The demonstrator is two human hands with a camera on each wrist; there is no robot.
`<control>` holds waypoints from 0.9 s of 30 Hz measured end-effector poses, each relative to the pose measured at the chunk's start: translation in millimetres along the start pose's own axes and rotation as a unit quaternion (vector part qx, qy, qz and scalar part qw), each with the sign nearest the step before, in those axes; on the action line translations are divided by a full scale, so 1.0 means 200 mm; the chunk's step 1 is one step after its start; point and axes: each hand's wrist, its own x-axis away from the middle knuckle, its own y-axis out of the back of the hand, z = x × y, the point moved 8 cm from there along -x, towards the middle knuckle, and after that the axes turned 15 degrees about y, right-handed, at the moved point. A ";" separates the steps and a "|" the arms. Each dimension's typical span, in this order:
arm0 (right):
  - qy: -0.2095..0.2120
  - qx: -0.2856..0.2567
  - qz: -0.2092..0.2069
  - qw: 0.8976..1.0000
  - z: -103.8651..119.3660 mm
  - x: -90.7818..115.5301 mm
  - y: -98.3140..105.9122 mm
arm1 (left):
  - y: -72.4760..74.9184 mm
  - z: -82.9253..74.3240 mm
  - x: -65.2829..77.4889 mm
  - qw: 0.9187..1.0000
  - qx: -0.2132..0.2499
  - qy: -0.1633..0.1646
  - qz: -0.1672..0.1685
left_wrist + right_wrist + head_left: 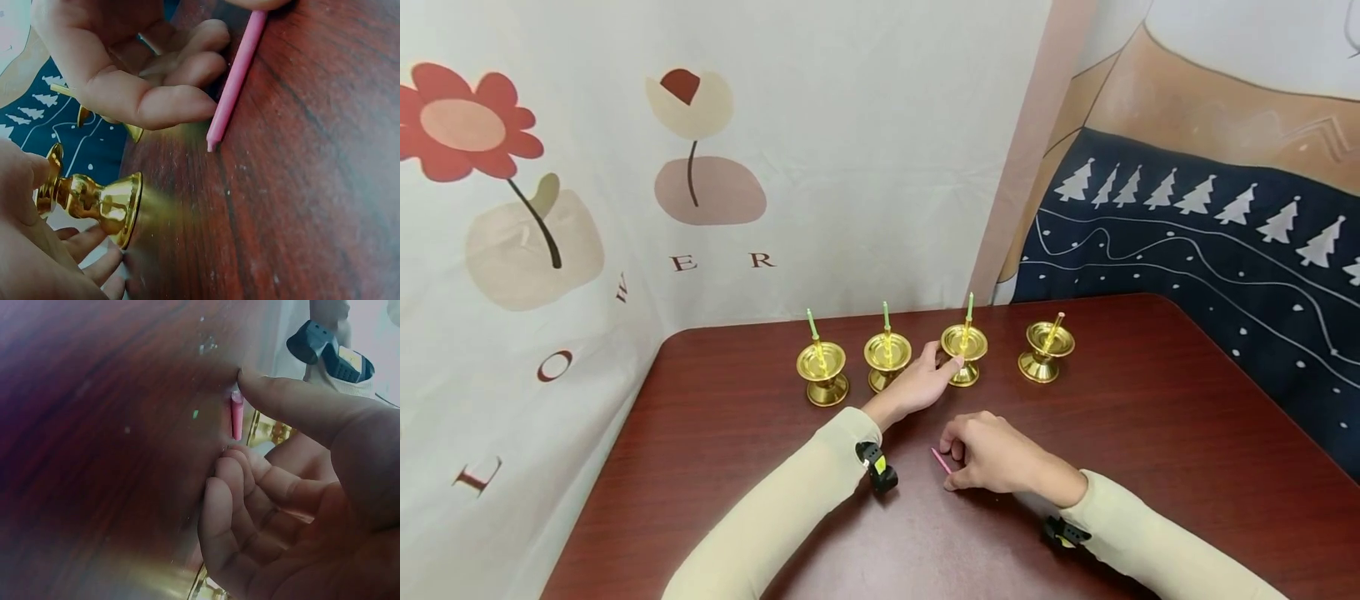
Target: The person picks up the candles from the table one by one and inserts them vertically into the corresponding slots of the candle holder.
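Note:
My left hand (925,379) holds a gold candle holder (966,372), thumb at the dish and fingers around its far side. A thin green candle (970,306) stands upright in its stem. In the left wrist view, the holder's flared base (122,209) shows beside the fingers. A slim pink candle (237,78) lies on the dark red table. Over it, my right hand (996,454) has its thumb near one end and its bent index fingertip beside the other. A gap parts thumb and fingers in the right wrist view, with the pink candle (237,415) between.
Two more gold holders with green candles, one at the left (825,390) and another beside it (887,350), stand behind the left forearm. At the right, a fourth holder (1040,367) has a bare, leaning stem. Printed cloth (865,167) hangs behind the table (700,467).

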 end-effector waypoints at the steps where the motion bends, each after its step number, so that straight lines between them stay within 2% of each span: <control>1: 0.005 -0.001 -0.002 1.000 0.00 0.00 0.00 | 0.00 0.00 0.00 1.000 -0.001 -0.002 -0.003; 10: 0.010 -0.064 -0.003 0.998 -0.06 0.03 0.00 | -0.03 0.02 0.01 0.998 -0.028 -0.043 -0.035; 13: 0.007 -0.072 0.004 0.997 -0.06 0.04 0.01 | -0.02 0.00 0.07 0.998 -0.031 -0.039 -0.026; 15: 0.005 -0.070 0.010 0.998 -0.07 0.05 0.02 | 0.00 -0.04 0.15 0.999 -0.022 -0.034 -0.015; 18: -0.002 -0.064 0.018 0.998 -0.08 0.06 0.04 | 0.00 -0.05 0.19 0.999 -0.017 -0.029 -0.011; 22: -0.014 -0.057 0.028 0.998 -0.12 0.09 0.06 | -0.02 0.01 0.11 0.999 -0.031 -0.030 -0.028; 25: -0.026 -0.055 0.041 0.997 -0.16 0.12 0.08 | -0.05 0.04 0.06 0.997 -0.040 -0.043 -0.045; 27: -0.033 -0.058 0.048 0.997 -0.18 0.14 0.09 | -0.06 0.04 0.07 0.996 -0.049 -0.056 -0.055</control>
